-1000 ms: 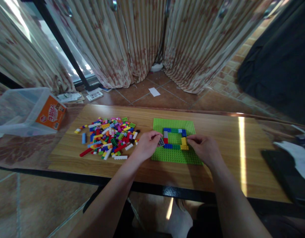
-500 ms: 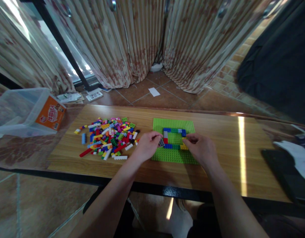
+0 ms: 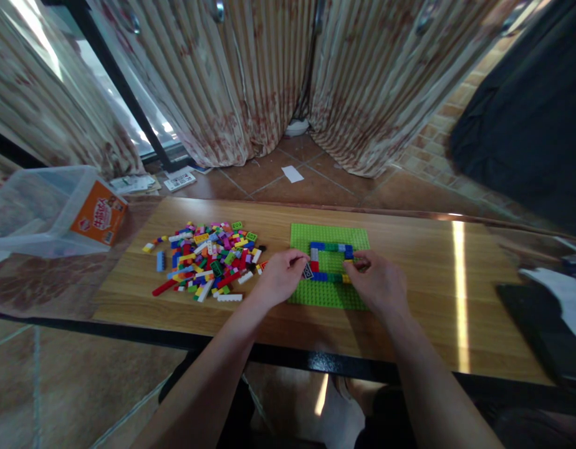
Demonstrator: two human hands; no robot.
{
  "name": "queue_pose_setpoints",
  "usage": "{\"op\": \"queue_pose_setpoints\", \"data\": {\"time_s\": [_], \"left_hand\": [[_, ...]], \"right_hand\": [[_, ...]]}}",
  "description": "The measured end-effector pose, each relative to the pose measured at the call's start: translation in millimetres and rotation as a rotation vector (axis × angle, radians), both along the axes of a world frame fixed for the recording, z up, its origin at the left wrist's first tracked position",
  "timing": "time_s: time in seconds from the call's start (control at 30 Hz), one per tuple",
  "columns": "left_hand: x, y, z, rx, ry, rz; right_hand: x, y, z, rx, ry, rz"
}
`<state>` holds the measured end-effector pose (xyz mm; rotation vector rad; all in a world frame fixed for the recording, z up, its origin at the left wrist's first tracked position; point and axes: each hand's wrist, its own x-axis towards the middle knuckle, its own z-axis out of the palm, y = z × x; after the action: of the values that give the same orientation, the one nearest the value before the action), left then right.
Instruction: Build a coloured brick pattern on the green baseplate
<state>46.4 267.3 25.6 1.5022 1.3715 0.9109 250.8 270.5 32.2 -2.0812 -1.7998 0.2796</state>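
A green studded baseplate (image 3: 330, 298) lies on the wooden table. On it stands a rectangular ring of toy bricks (image 3: 326, 277) in blue, green, white, red and yellow, with bare studs inside. My left hand (image 3: 282, 274) is closed at the plate's left edge, pinching a dark toy brick (image 3: 308, 271) whose hollow underside faces me. At the ring's right side, my right hand (image 3: 378, 279) has its thumb and fingers closed around the yellow bricks (image 3: 346, 279). Its fingertips partly cover that corner.
A heap of mixed toy bricks (image 3: 213, 259) spreads over the table's left part. Beyond the table's left end sits a clear plastic bin (image 3: 45, 212) with an orange label. A black flat object (image 3: 526, 324) lies at the right end of the wooden table (image 3: 423, 287).
My right hand's fingers have shifted slightly left and curled more at the yellow bricks. My left hand keeps the dark brick in nearly the same place. The view has moved slightly.
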Motion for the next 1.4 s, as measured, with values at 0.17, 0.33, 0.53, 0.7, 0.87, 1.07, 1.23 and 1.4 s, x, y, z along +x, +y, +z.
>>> {"op": "queue_pose_setpoints", "data": {"time_s": [0.17, 0.33, 0.53, 0.7, 0.87, 1.07, 1.23, 1.4], "left_hand": [[-1.3, 0.1, -2.9, 0.003, 0.008, -0.01], [-2.1, 0.4, 1.7, -0.036, -0.027, -0.001], [9.5, -2.4, 13.8, -0.23, -0.356, 0.23], [20.9, -6.7, 11.3, -0.372, -0.913, 0.428], [14.0, -4.4, 11.3, -0.569, -1.13, 0.346], [4.5, -5.1, 24.1, -0.617, -1.175, 0.361], [12.5, -13.9, 23.0, -0.61, -1.099, 0.265], [15.2, -16.4, 25.7, -0.474, -0.822, 0.243]], "right_hand": [[-1.5, 0.2, 0.4, 0.006, 0.025, -0.013], [4.2, 3.7, 3.7, 0.061, 0.224, -0.059], [-24.9, -16.6, 10.5, 0.154, 0.722, 0.131], [-72.2, -39.5, 11.0, 0.19, 0.722, 0.345], [-90.5, -39.2, 14.1, 0.292, 0.662, 0.406], [-79.7, -29.3, 13.9, 0.418, 0.638, 0.38], [-70.8, -23.2, 9.6, 0.415, 0.662, 0.37], [-43.7, -11.7, 11.2, 0.305, 0.702, 0.21]]}}
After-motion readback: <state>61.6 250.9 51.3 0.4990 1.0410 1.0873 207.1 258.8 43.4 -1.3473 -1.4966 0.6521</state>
